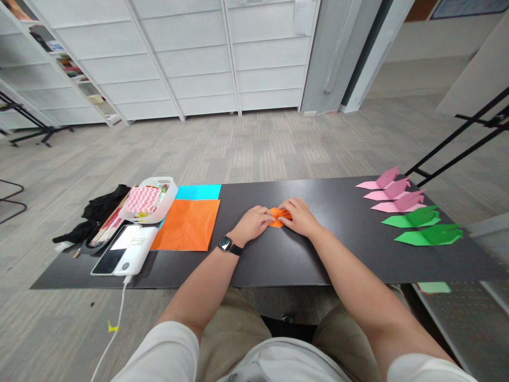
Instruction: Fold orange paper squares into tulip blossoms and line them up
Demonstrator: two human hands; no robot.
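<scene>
Orange folded paper: small, creased, on dark counter, between both hands
Left hand: grip narrow, fingers pinching left edge of orange folded paper; smartwatch on wrist
Right hand: grip narrow, thumb and fingers closed on right side of orange folded paper, covering part of it, exact fold can't tell
Orange sheet: flat, left of orange folded paper, well apart; blue sheet showing at its far edge
Pink paper birds: three, right of orange folded paper, well apart, lined up
Green paper birds: two, right of orange folded paper, continuing that line
White box: left of orange folded paper, beyond orange sheet, holds zigzag pouch
Phone: left of orange folded paper, beside white device, cable plugged into the latter
Black cloth: farthest left of orange folded paper
</scene>
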